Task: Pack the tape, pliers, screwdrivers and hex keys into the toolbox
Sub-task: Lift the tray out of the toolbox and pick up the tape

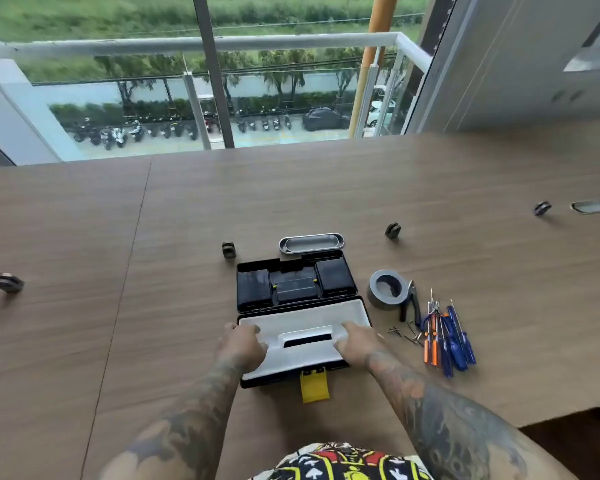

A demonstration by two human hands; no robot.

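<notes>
The black toolbox (295, 282) lies open in front of me, its lid folded back away from me. A white lift-out tray (305, 317) sits in the base. My left hand (243, 344) and my right hand (357, 341) grip this tray on either side of its handle slot. To the right of the box lie a grey tape roll (388, 289), black-handled pliers (411, 299), small hex keys (404, 334) and several blue and orange screwdrivers (451, 337). A yellow latch (314, 386) hangs from the box's near edge.
A small metal tray (310, 242) sits just beyond the lid. Black round fittings (228, 249) stand scattered on the wooden table (153, 271), one at the far left (8, 282) and others to the right (392, 230). The table's edge drops off at the lower right.
</notes>
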